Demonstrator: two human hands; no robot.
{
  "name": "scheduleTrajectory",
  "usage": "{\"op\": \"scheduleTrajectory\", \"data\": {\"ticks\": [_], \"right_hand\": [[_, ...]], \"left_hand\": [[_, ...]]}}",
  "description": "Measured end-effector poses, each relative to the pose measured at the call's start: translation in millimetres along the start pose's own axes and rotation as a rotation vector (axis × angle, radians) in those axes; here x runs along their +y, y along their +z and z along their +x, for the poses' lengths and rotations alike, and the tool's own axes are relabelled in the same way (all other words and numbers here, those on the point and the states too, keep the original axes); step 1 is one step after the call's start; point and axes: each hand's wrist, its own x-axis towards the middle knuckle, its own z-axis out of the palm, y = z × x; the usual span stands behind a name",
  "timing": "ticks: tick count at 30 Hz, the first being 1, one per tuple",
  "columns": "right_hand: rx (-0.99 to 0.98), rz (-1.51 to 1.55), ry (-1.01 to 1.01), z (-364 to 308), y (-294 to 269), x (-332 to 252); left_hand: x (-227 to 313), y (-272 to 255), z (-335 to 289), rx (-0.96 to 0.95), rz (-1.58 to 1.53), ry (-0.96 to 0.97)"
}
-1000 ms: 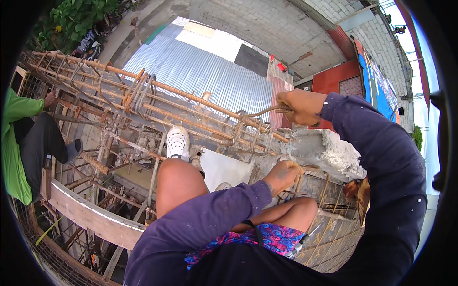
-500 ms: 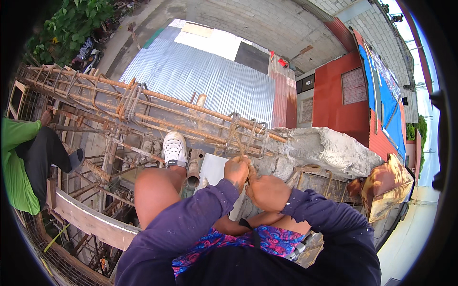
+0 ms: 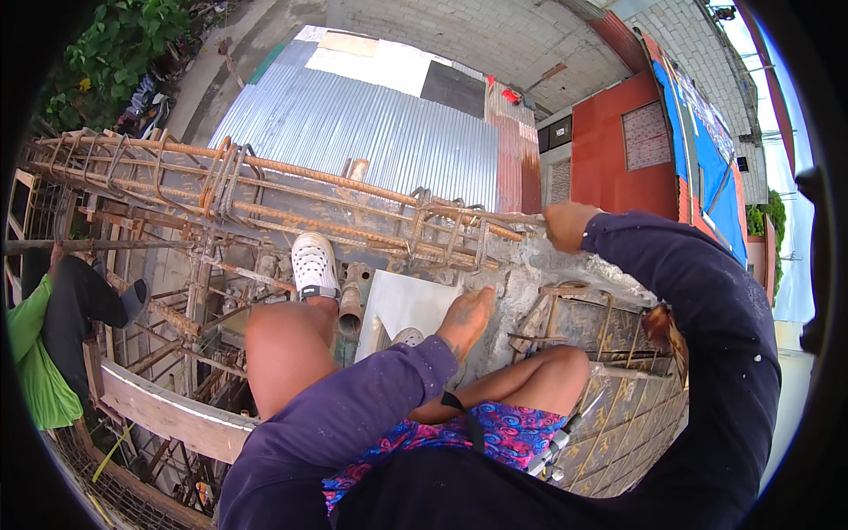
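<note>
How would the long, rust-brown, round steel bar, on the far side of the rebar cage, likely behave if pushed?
The bar looks thick, so it is probably stiff. Its length suggests it could be heavy. Rolling seems unlikely, because bent metal loops pass around it.

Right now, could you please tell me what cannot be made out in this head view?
All in the head view:
Left hand: whether it grips anything; its own back covers the palm.
Right hand: how its fingers meet the thin rod; the back of the hand hides this.
Farther white shoe: its heel, behind the left sleeve.
Co-worker in green: partly cut off by the dark left rim.
</note>
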Motion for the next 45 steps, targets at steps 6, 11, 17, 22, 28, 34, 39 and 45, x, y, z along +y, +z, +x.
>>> {"op": "scheduleTrajectory", "data": {"ticks": [6,11,17,22,28,34,39,45], "right_hand": [[0.400,-0.214,-0.043,21.9,-54.1,11.6],[-0.069,1.465,0.117,-13.3,-9.7,24.0],[-0.430,2.187,0.157,-35.4,-15.7,10.2],[0.424,0.371,-0.411,-52.6,-24.2,-67.6],[0.493,0.390,-0.207,-86.0,134.8,-135.0],[0.439,0.555,-0.087,-44.3,238.0,-177.4],[0.576,1.006,-0.081,-14.2,266.5,-215.8],[0.657,1.659,-0.055,-14.8,233.7,-204.7]], "left_hand": [[-6.6,28.8,-11.8,-0.432,0.198,0.102],[-0.4,33.2,-14.5,-0.324,0.176,0.139],[-0.2,38.4,-12.9,-0.370,0.178,0.132],[-14.1,45.0,-12.0,-0.399,0.225,0.157],[-78.2,35.8,-21.6,-0.813,1.108,0.460],[-81.4,14.8,-36.5,-1.157,1.302,-0.021],[-48.4,10.9,-64.5,-1.185,1.340,-0.135],[15.7,7.9,-125.3,-0.700,1.061,0.342]]}}
